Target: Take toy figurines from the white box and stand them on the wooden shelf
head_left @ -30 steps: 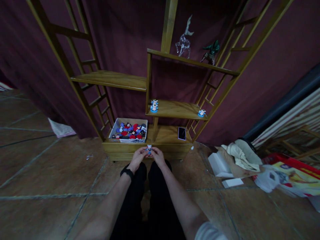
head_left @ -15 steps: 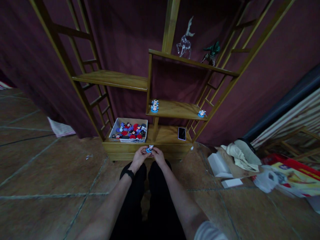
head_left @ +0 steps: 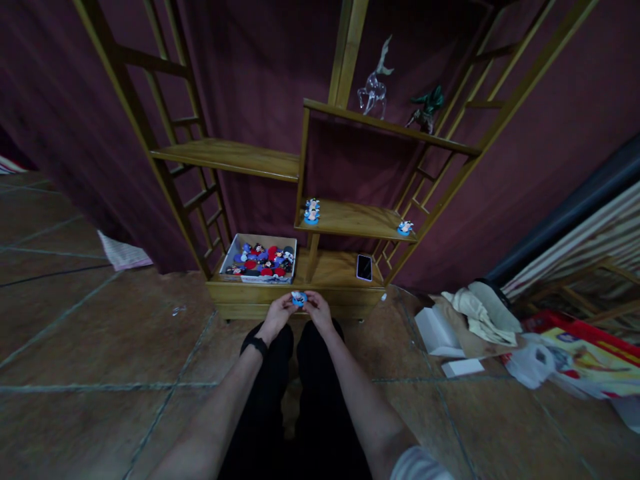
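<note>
My left hand (head_left: 278, 314) and my right hand (head_left: 319, 311) meet in front of my knees, both pinching a small toy figure on a blue base (head_left: 299, 298). Just beyond them stands a low wooden shelf unit (head_left: 320, 267). On its bottom board sits a white cardboard box (head_left: 234, 249) full of several red, blue and black toy figures (head_left: 260, 259). Two like figures (head_left: 311, 211) stand at the left of the middle shelf and one figure (head_left: 405, 228) stands at its right end.
A phone (head_left: 364, 267) lies on the bottom board. A glass deer (head_left: 375, 83) and a dark green ornament (head_left: 426, 107) stand on the top shelf. White boxes (head_left: 440, 331), cloth (head_left: 480, 310) and plastic bags (head_left: 540, 357) lie on the tiled floor at right.
The toy figure has been turned in my fingers, from upright to showing more of its blue base. My view has shifted slightly to the left.
</note>
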The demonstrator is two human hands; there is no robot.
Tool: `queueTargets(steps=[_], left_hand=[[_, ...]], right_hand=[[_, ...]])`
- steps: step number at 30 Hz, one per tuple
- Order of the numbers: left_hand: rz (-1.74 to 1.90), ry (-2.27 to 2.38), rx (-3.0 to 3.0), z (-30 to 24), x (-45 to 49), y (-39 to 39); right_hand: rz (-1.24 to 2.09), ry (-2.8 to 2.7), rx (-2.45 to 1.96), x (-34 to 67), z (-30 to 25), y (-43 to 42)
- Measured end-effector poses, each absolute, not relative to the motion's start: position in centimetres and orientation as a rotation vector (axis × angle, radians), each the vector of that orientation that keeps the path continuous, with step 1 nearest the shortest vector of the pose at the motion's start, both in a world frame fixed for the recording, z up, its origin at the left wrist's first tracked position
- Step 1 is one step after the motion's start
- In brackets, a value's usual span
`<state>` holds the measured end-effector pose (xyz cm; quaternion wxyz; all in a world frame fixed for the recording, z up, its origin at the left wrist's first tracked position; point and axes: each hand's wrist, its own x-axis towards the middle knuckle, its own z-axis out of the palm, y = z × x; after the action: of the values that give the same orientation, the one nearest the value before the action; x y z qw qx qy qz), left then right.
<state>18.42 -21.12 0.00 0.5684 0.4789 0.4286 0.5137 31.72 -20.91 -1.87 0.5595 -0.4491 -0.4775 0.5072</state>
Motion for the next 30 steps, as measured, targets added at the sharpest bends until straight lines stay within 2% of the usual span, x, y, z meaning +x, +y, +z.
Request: queueTargets(steps=[20, 30], left_hand=[[1.199, 1.161, 1.035, 0.5, 18.6, -20.9], [1.149, 1.213, 1.11, 1.0, 18.6, -21.1]], right_hand=[[1.276, -1.111, -1.09, 31.9, -0.7, -21.5], [1.135, -1.232, -1.171, 31.9, -1.4, -21.4]])
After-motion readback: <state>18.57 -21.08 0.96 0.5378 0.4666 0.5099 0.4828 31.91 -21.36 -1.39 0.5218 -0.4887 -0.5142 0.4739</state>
